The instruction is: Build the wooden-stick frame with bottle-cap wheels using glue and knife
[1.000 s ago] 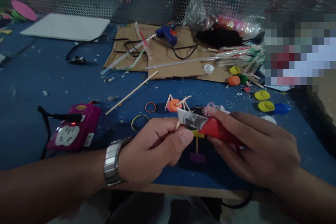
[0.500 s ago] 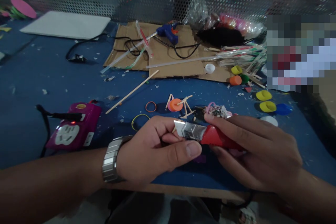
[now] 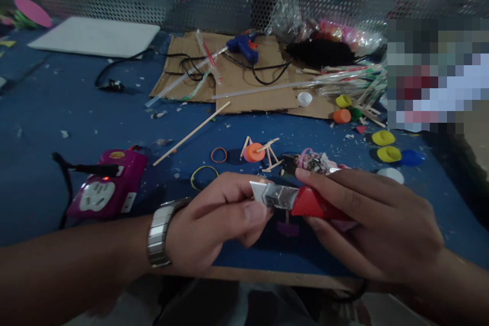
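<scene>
My right hand (image 3: 376, 219) grips a red-handled box cutter (image 3: 317, 202) in front of me. Its metal blade points left, towards my other hand. Closed fingers and a bent thumb form a pinch in my left hand (image 3: 221, 216), right at the blade tip; what is between them, if anything, is hidden. Below the cutter a dark purple piece (image 3: 288, 228) shows with a thin stem rising from it. Beyond my hands, an orange bottle cap (image 3: 254, 152) lies among short wooden sticks (image 3: 272, 158).
A magenta power socket box (image 3: 109, 181) stands at the left. A long wooden stick (image 3: 191, 133) and rubber bands (image 3: 219, 155) lie mid-table. Farther back, a blue glue gun (image 3: 244, 48) rests on cardboard (image 3: 255, 103). Yellow caps (image 3: 388, 154) lie at the right.
My left hand has curled tighter, its thumb drawing back left from below the cutter. More of the purple piece shows. My right hand and the cutter have hardly moved.
</scene>
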A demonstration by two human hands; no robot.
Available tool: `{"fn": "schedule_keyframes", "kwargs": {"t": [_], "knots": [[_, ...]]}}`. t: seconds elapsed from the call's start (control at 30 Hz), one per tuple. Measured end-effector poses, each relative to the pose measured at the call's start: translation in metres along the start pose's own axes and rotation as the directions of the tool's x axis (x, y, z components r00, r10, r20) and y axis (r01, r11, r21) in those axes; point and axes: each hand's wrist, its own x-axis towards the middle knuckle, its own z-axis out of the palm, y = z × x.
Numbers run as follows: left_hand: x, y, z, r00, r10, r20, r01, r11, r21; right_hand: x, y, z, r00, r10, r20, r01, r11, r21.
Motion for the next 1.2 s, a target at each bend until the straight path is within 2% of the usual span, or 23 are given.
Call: {"fn": "schedule_keyframes", "kwargs": {"t": [0.2,0.37,0.47,0.67,0.9,1.03,1.2], "knots": [[-0.003,-0.008,-0.001,0.996,0.089,0.025,-0.091,0.992,0.092,0.001,0.002,-0.003,0.999,-0.032,-0.004,0.032,0.999,-0.011],[-0.003,-0.012,-0.005,0.999,0.001,0.045,-0.005,0.997,0.077,0.002,0.001,-0.001,1.000,-0.020,-0.005,0.020,1.000,-0.011],[-0.003,-0.011,-0.006,0.998,-0.013,0.057,0.008,0.996,0.092,0.002,0.000,0.001,1.000,-0.027,-0.011,0.027,1.000,-0.010],[-0.002,-0.011,-0.004,0.999,-0.009,-0.038,0.011,0.997,0.071,-0.003,0.001,0.005,0.999,-0.033,-0.031,0.031,0.998,-0.058],[-0.001,-0.018,-0.003,0.991,0.039,-0.128,-0.015,0.982,0.187,-0.001,0.001,0.007,0.999,0.005,-0.049,-0.012,0.990,-0.140],[-0.002,-0.014,-0.003,0.997,0.010,-0.076,-0.001,0.994,0.113,0.000,0.003,0.008,0.994,0.076,-0.074,-0.083,0.992,-0.100],[0.001,-0.004,0.000,1.000,-0.015,0.018,0.016,0.996,-0.086,-0.001,0.009,0.010,0.975,0.206,-0.086,-0.203,0.978,0.045]]}}
